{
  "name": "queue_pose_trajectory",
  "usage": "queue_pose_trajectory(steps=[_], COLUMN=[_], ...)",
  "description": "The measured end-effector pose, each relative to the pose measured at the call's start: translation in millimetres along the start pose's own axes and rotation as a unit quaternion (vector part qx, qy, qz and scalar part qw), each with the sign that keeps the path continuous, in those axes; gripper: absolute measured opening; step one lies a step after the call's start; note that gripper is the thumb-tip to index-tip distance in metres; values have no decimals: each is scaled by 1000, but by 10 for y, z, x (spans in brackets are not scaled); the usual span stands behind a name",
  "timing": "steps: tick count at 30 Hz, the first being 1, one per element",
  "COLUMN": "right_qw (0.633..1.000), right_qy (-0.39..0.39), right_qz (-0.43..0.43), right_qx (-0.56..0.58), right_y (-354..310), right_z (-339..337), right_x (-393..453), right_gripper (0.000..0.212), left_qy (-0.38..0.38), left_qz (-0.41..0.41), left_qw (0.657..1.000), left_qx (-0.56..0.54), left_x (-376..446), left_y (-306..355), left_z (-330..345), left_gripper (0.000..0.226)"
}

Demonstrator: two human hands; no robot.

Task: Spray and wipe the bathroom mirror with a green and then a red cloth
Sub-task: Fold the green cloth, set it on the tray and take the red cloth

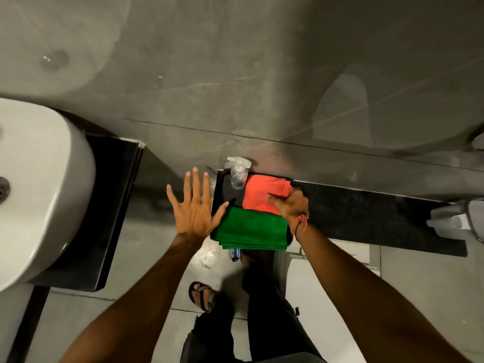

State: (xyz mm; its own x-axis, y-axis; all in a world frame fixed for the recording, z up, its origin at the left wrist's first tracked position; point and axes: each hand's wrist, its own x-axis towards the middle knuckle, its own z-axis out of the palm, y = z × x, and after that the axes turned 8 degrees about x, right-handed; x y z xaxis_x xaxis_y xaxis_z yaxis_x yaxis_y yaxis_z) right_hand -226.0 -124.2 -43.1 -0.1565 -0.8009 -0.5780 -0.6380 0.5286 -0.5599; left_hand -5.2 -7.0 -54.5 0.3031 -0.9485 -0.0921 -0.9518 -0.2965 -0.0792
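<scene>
A black tray [217,189] sits on the dark counter below the mirror [235,74]. On it lie a folded green cloth [251,229] at the near side and a folded red cloth [262,195] behind it. A clear spray bottle [237,174] stands at the tray's far left corner. My left hand [192,208] hovers open with fingers spread just left of the tray, its thumb over the green cloth's edge. My right hand [292,205] rests on the right part of the red cloth, fingers curled at the tray's right edge; whether it grips the cloth is unclear.
A white basin [39,192] on a black stand is at the left. The dark counter [379,221] runs to the right, with a white dispenser [450,221] at its far end. A sandalled foot [203,297] stands on the tiled floor below.
</scene>
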Motion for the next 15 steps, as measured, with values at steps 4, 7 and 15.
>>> queue_pose_trajectory(steps=[4, 7, 15], right_qw=[998, 998, 989], right_qy=[6, 7, 88], right_qz=[33, 48, -113], right_qx=[-54, -27, 22], right_y=[-56, 26, -25], right_z=[158, 201, -281], right_x=[175, 273, -97], right_gripper=[99, 89, 51], left_qy=[-1, 9, 54], left_qz=[11, 16, 34], left_qw=[1000, 999, 997], left_qx=[29, 44, 38], left_x=[92, 79, 139], left_y=[-122, -159, -256], left_z=[41, 77, -250], left_gripper=[96, 95, 88])
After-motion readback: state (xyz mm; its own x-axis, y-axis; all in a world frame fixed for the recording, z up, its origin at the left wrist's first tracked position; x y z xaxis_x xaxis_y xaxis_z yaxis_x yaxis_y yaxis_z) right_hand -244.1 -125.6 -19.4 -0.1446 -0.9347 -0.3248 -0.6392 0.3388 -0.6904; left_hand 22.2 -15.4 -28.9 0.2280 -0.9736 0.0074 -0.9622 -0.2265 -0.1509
